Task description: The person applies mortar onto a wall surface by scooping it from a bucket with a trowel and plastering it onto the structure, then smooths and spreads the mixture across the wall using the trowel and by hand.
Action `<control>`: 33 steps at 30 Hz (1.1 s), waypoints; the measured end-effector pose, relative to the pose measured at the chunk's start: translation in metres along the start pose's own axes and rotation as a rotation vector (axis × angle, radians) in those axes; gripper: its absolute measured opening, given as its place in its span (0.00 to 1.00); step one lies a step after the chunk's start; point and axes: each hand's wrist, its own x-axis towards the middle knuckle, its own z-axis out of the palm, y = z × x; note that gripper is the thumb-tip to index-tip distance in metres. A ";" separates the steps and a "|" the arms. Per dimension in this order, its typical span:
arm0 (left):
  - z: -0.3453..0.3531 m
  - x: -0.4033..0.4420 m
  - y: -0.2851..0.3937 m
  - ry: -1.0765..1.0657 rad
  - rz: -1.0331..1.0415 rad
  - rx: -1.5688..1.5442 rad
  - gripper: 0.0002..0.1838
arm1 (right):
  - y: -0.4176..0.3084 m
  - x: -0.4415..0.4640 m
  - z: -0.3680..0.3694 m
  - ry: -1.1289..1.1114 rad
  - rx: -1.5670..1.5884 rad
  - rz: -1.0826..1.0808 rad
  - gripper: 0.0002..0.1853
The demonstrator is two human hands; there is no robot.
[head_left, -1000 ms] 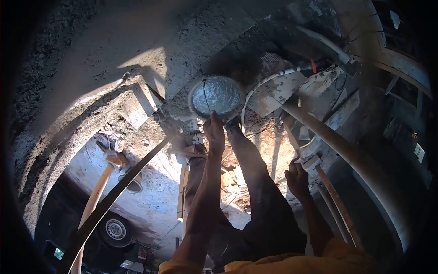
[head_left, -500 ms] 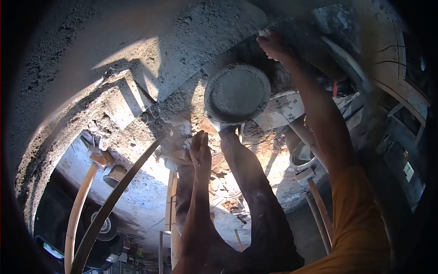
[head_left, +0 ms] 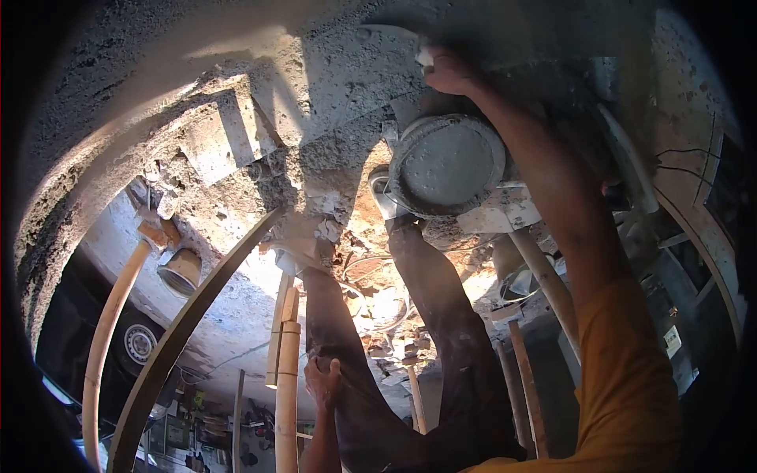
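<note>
My right hand is stretched forward, closed round the pale handle of a trowel. The trowel's blade lies against the rough grey wall surface at the top, partly blurred. Below that arm stands a round basin holding smooth grey wet mortar. My left hand is low, beside my left thigh and close to a bamboo pole. Its fingers are apart and slightly bent, with nothing seen in them.
A curved dark pole and a wooden pole rise at the left, near a small bucket. Rubble lies between my legs. More poles lean at the right. A vehicle wheel shows at the lower left.
My right hand has gone from low at the right up to the grey surface, now with the trowel. My left hand has moved from the basin's edge down to my thigh. The view has shifted.
</note>
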 end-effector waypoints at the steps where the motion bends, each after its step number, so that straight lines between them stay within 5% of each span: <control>1: -0.002 0.000 0.004 -0.001 -0.029 -0.003 0.39 | -0.010 -0.009 0.000 -0.090 -0.095 -0.131 0.31; 3: -0.004 -0.004 0.003 0.016 -0.058 0.004 0.38 | -0.050 -0.030 -0.012 -0.192 -0.054 -0.144 0.34; 6: -0.006 0.000 0.004 0.057 -0.057 0.014 0.37 | -0.055 -0.014 0.018 0.126 0.144 -0.081 0.28; 14: -0.023 0.009 0.003 0.118 -0.116 0.067 0.30 | -0.160 0.017 0.098 0.024 0.281 -0.055 0.21; 18: -0.033 0.018 0.000 0.135 -0.105 0.047 0.27 | -0.192 -0.040 0.197 -0.063 0.205 -0.385 0.20; 19: -0.036 0.018 0.000 0.145 -0.107 0.044 0.27 | -0.194 -0.052 0.227 0.237 0.420 -0.296 0.22; 22: -0.043 0.021 -0.001 0.164 -0.112 0.057 0.26 | -0.213 -0.061 0.209 0.546 0.595 0.201 0.34; 24: -0.043 0.025 0.001 0.175 -0.125 0.096 0.25 | -0.209 -0.053 0.187 0.386 0.726 0.494 0.39; 26: -0.046 0.029 0.002 0.174 -0.127 0.112 0.25 | -0.214 -0.074 0.210 0.249 0.679 0.205 0.26; 29: -0.046 0.032 -0.007 0.178 -0.154 0.127 0.24 | -0.225 -0.120 0.208 -0.190 0.422 -0.202 0.31; 33: -0.035 0.046 -0.029 0.136 -0.113 0.092 0.23 | -0.230 -0.159 0.250 0.180 0.673 -0.112 0.25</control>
